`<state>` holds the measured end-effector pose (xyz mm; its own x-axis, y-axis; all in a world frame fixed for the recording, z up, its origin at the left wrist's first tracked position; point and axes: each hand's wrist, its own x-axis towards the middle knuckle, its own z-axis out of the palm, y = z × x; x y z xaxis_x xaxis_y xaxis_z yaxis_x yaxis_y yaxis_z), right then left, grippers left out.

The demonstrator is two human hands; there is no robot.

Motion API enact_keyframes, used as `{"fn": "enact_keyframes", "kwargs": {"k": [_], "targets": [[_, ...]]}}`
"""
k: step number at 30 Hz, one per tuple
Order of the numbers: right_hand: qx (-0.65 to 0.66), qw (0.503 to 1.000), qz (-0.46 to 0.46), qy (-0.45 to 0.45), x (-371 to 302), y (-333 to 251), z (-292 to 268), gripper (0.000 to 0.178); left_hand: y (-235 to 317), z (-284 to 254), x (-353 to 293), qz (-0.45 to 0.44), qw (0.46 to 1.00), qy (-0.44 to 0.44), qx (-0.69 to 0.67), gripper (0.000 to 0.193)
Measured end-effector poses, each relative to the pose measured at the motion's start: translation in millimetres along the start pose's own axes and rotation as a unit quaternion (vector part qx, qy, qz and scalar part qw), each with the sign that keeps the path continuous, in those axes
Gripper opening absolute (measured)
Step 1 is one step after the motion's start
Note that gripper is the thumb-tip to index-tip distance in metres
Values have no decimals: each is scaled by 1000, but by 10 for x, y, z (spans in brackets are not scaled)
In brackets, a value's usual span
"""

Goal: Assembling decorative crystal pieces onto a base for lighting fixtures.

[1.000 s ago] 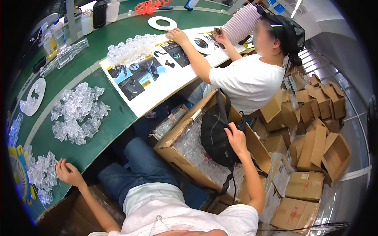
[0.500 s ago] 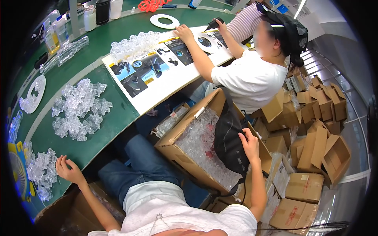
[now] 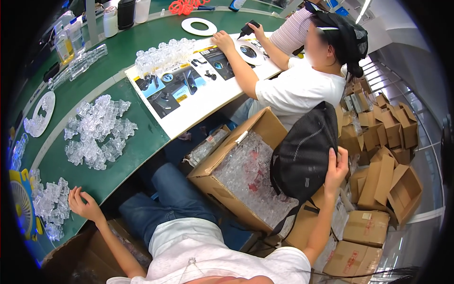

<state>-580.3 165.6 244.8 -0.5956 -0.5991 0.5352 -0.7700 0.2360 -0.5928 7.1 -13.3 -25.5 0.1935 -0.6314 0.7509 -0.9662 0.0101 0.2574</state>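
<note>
My right hand (image 3: 336, 168) grips the edge of a black bag (image 3: 307, 149) with dangling straps. The bag is raised over the right side of an open cardboard box (image 3: 222, 187). Clear plastic parts (image 3: 241, 175) fill that box, with some red showing among them. My left hand (image 3: 85, 204) rests at the green table's near edge, fingers apart and loosely bent, holding nothing. Just left of it lies a small heap of clear plastic parts (image 3: 54, 203). A larger heap of clear parts (image 3: 99, 130) sits farther up the table.
A co-worker (image 3: 302, 85) in a white top holds a black bottle (image 3: 248, 29) over a printed white board (image 3: 175, 111). Clear parts (image 3: 163, 54) stand in rows there. A yellow fan (image 3: 21, 203) is at far left. Cardboard boxes (image 3: 366, 227) crowd the right-hand floor.
My right hand has moved right and slightly up, lifting and spreading the black bag, so more of the box's contents shows. My left hand has stayed in place. The co-worker's black bottle has shifted left.
</note>
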Motion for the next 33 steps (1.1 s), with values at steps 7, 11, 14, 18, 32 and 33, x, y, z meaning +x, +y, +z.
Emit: {"fn": "enact_keyframes", "kwargs": {"k": [7,11,14,18,32,33], "targets": [[-170,978,46,-110,-554,127,-786,12,5,-46,16,9,1000,1,2,16],[-192,960,111,-172,-975,327,-948,13,20,-2,11,18,1000,1,-2,16],[-238,944,133,-187,-1250,553,-969,17,22,-21,21,22,1000,-1,3,16],[-276,924,165,-207,-1517,893,-977,21,45,-37,33,14,1000,-7,11,15],[-177,880,-170,-406,-663,58,963,59,201,-120,104,-28,999,1,-22,14],[-194,852,-225,-431,-711,216,1264,65,246,-146,128,-35,999,2,-29,15]]}}
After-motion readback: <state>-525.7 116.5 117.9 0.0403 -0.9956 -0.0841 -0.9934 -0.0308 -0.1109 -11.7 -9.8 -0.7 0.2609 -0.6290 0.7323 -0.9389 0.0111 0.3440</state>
